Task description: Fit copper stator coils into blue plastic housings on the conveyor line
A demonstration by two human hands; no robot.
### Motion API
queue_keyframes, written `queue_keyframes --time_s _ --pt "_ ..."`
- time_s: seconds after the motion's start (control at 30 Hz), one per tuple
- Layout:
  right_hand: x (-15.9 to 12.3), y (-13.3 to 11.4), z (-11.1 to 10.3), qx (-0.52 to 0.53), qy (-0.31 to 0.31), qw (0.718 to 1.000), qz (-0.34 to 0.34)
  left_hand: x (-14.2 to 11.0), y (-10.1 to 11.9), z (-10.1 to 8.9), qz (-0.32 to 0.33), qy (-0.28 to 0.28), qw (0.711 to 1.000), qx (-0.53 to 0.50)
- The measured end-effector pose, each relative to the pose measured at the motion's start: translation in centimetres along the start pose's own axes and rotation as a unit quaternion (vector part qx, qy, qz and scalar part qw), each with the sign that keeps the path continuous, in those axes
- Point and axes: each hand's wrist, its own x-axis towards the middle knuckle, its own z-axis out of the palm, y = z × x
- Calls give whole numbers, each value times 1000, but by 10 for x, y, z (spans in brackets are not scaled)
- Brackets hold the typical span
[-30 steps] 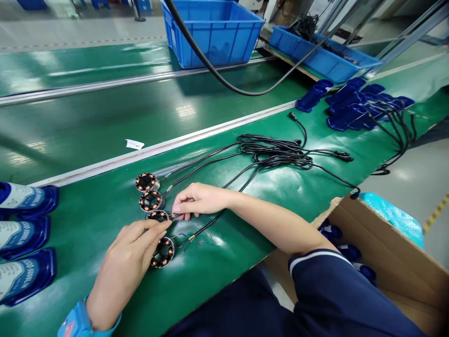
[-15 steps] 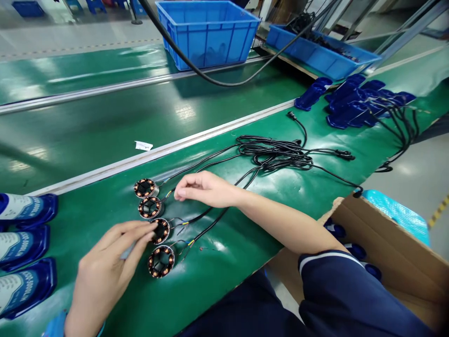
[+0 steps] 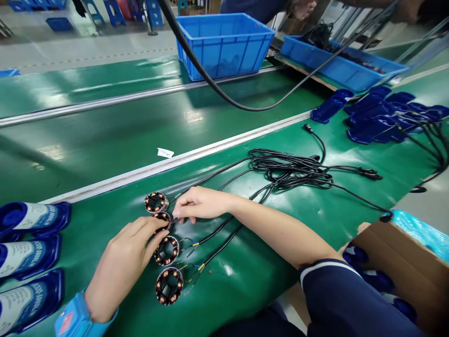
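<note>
Steadying the second-farthest copper-wound ring (image 3: 163,216), left of the cable bundle (image 3: 291,161), you pinched it with your left hand (image 3: 128,248), apparently so it wouldn't shift while your right hand (image 3: 201,204), nearer the bundle, pinched what looked like its leads (image 3: 174,220).

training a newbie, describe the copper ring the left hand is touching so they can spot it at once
On the green table, left of the tangled black cables, find the row of four copper-wound rings. Yours is the second ring from the far end. It is the only one partly covered by the left hand.
</note>
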Motion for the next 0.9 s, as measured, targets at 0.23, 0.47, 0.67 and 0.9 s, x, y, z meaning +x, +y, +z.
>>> queue_keyframes --time_s 0.23,0.47,0.67,0.9 --pt "5 13 8 173 43 984 6 -2 -11 0 27 -39 998 -39" --pt "1 9 15 165 77 981 68 -1 -11 -3 21 -56 997 -57" --pt "-7 -12 -7 87 176 975 -106 2 -13 -11 -4 42 998 -41" --pt "19 -17 -30 -161 182 967 -70 26 -30 -2 8 18 1000 15"
